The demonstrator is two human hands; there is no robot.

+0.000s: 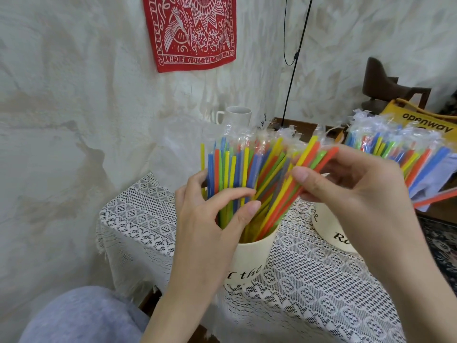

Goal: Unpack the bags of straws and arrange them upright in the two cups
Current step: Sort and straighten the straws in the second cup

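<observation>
A cream cup (249, 258) with black lettering stands on the lace tablecloth (309, 288), full of upright wrapped straws (237, 167) in blue, yellow, green and orange. My left hand (210, 219) curls its fingers and thumb round the left part of that bunch. My right hand (356, 184) pinches a few yellow, green and orange straws (314, 157) that lean right, their lower ends in the cup. A second cream cup (331, 231) sits to the right, mostly hidden by my right hand. More wrapped straws (408, 149) fan out at the right.
A white mug (237, 116) stands at the back by the wall. A yellow bag (425, 122) and a dark chair (385, 85) are at the far right. A black cable hangs down the wall. My knee is at the bottom left.
</observation>
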